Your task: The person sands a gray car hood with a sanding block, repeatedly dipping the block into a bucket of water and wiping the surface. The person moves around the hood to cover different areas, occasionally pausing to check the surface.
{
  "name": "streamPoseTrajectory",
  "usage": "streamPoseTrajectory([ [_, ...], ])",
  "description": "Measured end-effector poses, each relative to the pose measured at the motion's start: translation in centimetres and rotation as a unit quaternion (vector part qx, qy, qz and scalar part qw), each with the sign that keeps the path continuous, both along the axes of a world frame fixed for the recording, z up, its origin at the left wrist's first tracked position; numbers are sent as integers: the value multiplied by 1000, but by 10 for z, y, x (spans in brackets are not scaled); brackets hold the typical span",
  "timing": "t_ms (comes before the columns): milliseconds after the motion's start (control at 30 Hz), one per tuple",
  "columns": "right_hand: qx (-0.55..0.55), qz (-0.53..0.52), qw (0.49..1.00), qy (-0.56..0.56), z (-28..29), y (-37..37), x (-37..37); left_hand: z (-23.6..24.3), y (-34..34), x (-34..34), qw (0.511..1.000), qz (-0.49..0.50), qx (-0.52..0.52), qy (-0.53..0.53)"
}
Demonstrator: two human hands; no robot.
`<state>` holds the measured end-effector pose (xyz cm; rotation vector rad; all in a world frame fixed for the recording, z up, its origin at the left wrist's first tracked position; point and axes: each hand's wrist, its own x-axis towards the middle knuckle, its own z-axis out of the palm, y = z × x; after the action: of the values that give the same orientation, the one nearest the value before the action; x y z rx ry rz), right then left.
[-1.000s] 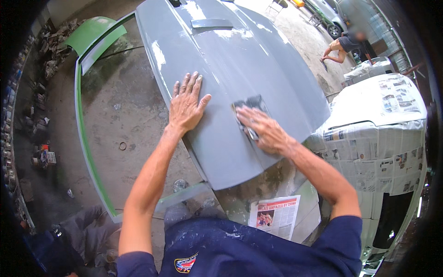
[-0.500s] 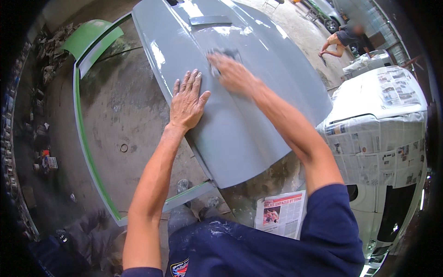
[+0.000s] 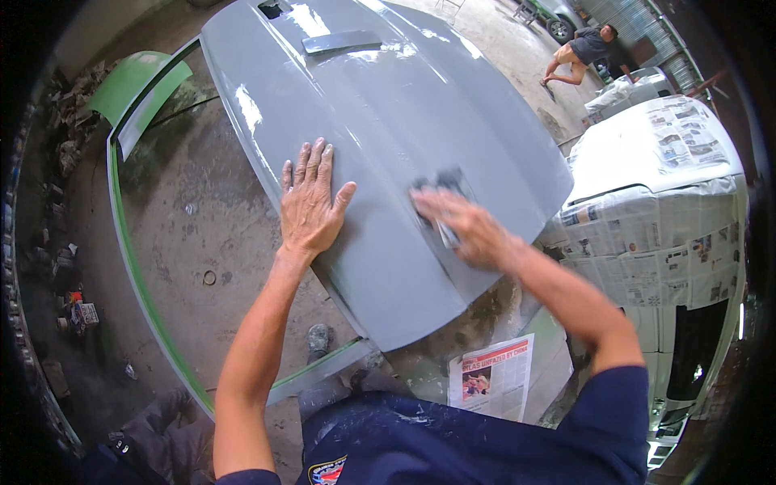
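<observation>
A grey-primed car hood (image 3: 380,275) lies in front of me, its surface glossy towards the far end. My left hand (image 3: 311,206) rests flat on its left part, fingers stretched out and thumb apart, holding nothing. Farther right, my right hand (image 3: 467,226) presses a dark sheet of sandpaper (image 3: 454,184) against the hood, near a raised crease. Motion smears the fingers and the sheet, and part of the sheet is hidden under the palm. A small grey flap-like piece (image 3: 343,42) stands on the hood's far part.
A green-edged frame (image 3: 129,259) and a green panel (image 3: 139,85) are at the left. A newspaper (image 3: 495,380) lies near my body. To the right stands a white vehicle (image 3: 622,145) partly covered in newspaper. Another person (image 3: 578,52) crouches at the far right.
My right hand has moved nearer and to the right along the hood with the sandpaper. The left hand stays flat on the hood. The whole view has shifted slightly.
</observation>
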<state>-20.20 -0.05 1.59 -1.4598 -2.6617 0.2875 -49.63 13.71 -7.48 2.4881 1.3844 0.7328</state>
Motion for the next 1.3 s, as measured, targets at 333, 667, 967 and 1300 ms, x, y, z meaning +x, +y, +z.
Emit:
streamPoseTrajectory([
  [333, 145, -101, 983, -49, -45, 277, -78, 0, 2, -5, 1000, -10, 2, 3],
  [667, -34, -126, 987, -98, 16, -109, 32, -2, 3, -3, 1000, -12, 0, 26],
  [967, -24, -112, 991, -68, 1, 75, 66, -4, 4, -1, 1000, -11, 9, 19],
  [1300, 23, -335, 942, 8, -19, 142, 19, -4, 10, -5, 999, -16, 22, 30],
])
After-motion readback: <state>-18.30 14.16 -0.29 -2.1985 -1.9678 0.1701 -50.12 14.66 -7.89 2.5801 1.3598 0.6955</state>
